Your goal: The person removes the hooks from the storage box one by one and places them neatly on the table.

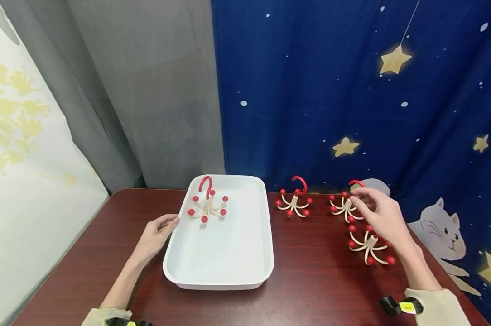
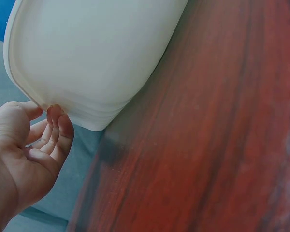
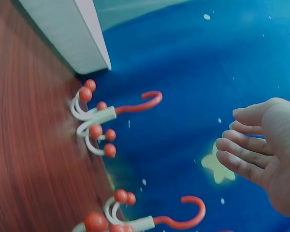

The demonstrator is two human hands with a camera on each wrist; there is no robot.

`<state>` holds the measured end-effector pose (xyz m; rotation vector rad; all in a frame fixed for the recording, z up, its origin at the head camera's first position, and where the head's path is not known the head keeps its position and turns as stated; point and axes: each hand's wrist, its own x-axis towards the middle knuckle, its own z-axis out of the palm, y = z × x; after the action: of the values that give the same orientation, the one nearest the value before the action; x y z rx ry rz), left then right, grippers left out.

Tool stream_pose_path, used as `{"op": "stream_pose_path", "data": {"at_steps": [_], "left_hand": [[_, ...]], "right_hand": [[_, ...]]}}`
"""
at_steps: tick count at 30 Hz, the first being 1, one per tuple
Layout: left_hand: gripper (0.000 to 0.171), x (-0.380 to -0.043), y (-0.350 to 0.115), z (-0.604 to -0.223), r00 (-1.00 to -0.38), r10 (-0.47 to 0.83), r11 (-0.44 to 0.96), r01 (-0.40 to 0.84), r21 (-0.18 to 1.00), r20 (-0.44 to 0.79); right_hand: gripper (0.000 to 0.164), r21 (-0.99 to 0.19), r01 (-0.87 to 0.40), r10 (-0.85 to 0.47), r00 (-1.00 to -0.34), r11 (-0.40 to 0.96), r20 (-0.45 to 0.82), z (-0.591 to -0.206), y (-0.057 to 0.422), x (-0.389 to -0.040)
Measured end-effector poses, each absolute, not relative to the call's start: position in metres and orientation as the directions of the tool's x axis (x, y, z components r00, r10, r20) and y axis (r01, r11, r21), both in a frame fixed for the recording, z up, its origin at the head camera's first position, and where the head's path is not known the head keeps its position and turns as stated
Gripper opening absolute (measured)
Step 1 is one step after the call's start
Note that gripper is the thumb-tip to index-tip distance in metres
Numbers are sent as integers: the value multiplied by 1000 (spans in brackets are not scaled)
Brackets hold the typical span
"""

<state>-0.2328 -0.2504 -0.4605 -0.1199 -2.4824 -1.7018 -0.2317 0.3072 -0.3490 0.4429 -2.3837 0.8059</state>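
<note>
A white tray (image 1: 225,258) stands on the table, and my left hand (image 1: 157,233) pinches its left rim between thumb and fingers. The left wrist view shows the fingertips at the tray's edge. Inside the tray, toward the back, stands a multi-arm hanging hook (image 1: 208,207) with a red crook and red ball tips. My right hand (image 1: 382,219) hovers at the right, fingers loosely bent and holding nothing. Just beyond it is a similar hanging hook (image 1: 346,207), partly covered by the fingers. Another hanging hook (image 1: 369,246) lies below the hand, its crook hidden.
One more hanging hook (image 1: 294,203) stands between the tray and the right-hand pair, close to the table's back edge. The reddish-brown table (image 1: 306,280) meets a blue starry curtain (image 1: 278,90) and a grey curtain (image 1: 160,99) behind it.
</note>
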Motion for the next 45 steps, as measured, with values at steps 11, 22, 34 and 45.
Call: {"op": "stream_pose_path", "data": {"at_steps": [11, 22, 34, 45], "left_hand": [[48, -234, -250, -463, -988, -6, 353, 144, 925, 157], [51, -232, -251, -462, -987, -6, 376, 146, 915, 160], [50, -233, -251, -462, -989, -9, 377, 135, 916, 150], [46, -233, -251, -462, -988, -9, 384, 138, 913, 153]], "right_hand": [[20, -468, -542, -191, -771, 698, 607, -347, 268, -248], [22, -560, -559, -227, -802, 612, 553, -343, 224, -266], [21, -602, -578, -280, -808, 551, 519, -337, 179, -282], [20, -637, -557, -305, -829, 532, 469, -334, 136, -292]]}}
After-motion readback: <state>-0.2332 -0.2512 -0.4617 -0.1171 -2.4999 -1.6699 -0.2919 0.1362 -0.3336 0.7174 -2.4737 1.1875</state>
